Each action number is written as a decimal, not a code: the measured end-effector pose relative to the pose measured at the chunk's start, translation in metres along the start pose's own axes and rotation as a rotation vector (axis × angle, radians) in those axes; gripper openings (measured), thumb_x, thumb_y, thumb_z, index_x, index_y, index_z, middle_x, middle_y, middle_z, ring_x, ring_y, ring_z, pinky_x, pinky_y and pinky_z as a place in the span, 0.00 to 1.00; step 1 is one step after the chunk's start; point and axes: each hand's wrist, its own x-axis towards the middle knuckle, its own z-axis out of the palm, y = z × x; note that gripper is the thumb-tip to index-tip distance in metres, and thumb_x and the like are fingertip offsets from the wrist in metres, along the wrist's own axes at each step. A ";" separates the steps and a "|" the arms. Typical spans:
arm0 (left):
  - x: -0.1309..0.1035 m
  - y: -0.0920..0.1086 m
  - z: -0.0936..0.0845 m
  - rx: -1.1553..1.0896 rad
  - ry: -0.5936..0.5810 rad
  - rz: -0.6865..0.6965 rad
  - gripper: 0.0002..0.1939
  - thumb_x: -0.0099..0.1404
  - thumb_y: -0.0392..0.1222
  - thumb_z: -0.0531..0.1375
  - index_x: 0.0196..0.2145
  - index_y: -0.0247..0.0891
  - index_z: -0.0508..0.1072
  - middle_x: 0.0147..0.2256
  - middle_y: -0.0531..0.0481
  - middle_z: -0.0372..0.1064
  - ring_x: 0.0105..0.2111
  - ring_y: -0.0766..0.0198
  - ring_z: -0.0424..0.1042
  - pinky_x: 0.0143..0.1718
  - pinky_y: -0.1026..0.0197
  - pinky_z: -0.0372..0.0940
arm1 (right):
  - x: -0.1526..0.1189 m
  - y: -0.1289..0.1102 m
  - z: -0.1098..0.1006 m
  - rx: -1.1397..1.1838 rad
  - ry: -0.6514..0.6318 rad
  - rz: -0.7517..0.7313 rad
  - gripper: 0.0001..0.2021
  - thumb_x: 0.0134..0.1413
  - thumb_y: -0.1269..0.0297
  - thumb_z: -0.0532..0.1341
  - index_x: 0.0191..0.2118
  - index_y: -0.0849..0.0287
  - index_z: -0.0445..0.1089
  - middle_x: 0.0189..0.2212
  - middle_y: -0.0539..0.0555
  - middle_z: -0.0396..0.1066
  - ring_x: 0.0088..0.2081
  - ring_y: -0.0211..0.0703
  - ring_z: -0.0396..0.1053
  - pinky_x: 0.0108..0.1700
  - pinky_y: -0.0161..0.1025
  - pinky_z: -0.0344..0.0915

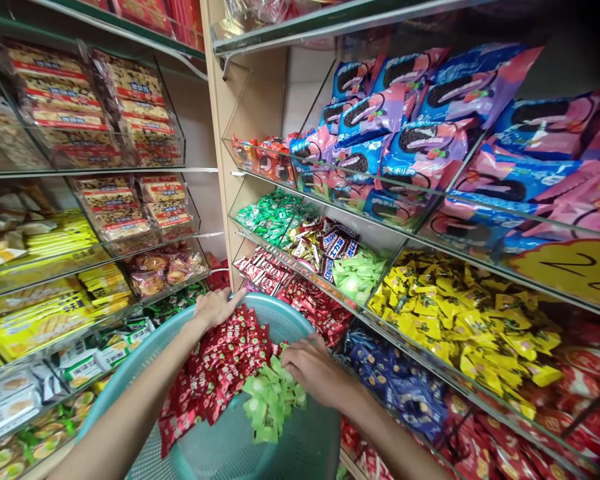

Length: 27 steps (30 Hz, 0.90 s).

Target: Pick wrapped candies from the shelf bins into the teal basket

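Note:
A teal plastic basket (pixel 280 303) with mesh sides is right in front of me. My left hand (pixel 219 308) is closed over its far rim, beside the red candy packets (pixel 225 360) piled inside. To the right of that pile lies a smaller heap of light green candy packets (pixel 273 400). My right hand (pixel 307 367) is over the basket at the upper right edge of the green heap, its fingers curled in and touching the packets. What those fingers hold, if anything, is hidden.
Glass-fronted shelves flank the basket. On the right are blue-pink cookie bags (pixel 370 117), yellow candies (pixel 460 313), dark blue packets (pixel 395 380) and green packets (pixel 363 273). The left shelves hold wrapped nut bars (pixel 63 100) and yellow packs (pixel 40 313). A wooden divider (pixel 220 133) stands between.

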 end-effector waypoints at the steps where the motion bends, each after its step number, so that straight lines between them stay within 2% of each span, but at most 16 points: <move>1: 0.000 -0.001 0.001 -0.002 0.003 0.005 0.41 0.53 0.69 0.29 0.38 0.40 0.70 0.39 0.38 0.72 0.41 0.48 0.69 0.43 0.47 0.57 | 0.000 0.001 0.006 -0.002 0.009 0.023 0.10 0.55 0.73 0.50 0.26 0.58 0.63 0.27 0.47 0.66 0.35 0.38 0.61 0.47 0.42 0.48; 8: -0.003 -0.003 0.004 -0.009 0.003 0.018 0.39 0.54 0.69 0.32 0.38 0.40 0.70 0.39 0.39 0.73 0.41 0.50 0.70 0.45 0.47 0.55 | -0.001 0.004 0.025 -0.044 0.054 0.054 0.10 0.53 0.75 0.51 0.28 0.56 0.65 0.27 0.46 0.69 0.35 0.38 0.63 0.51 0.46 0.44; 15: -0.007 0.001 0.001 -0.011 -0.020 0.010 0.41 0.53 0.69 0.30 0.38 0.39 0.70 0.39 0.38 0.72 0.41 0.49 0.69 0.42 0.48 0.57 | -0.002 0.003 0.029 -0.169 0.067 0.086 0.09 0.53 0.76 0.51 0.29 0.57 0.65 0.29 0.49 0.69 0.37 0.41 0.63 0.51 0.48 0.46; 20: -0.009 0.003 -0.001 0.001 -0.023 0.003 0.41 0.53 0.69 0.29 0.38 0.40 0.70 0.39 0.38 0.72 0.41 0.48 0.69 0.43 0.48 0.57 | -0.004 0.003 0.036 -0.239 0.123 0.073 0.09 0.51 0.77 0.52 0.28 0.58 0.66 0.29 0.50 0.69 0.36 0.41 0.63 0.50 0.47 0.48; 27: -0.005 0.002 0.004 -0.018 -0.004 0.015 0.42 0.53 0.69 0.30 0.38 0.40 0.70 0.40 0.38 0.72 0.42 0.47 0.69 0.43 0.47 0.57 | -0.007 0.007 0.047 -0.305 0.160 0.086 0.12 0.52 0.79 0.50 0.29 0.57 0.66 0.29 0.50 0.69 0.37 0.42 0.63 0.51 0.47 0.47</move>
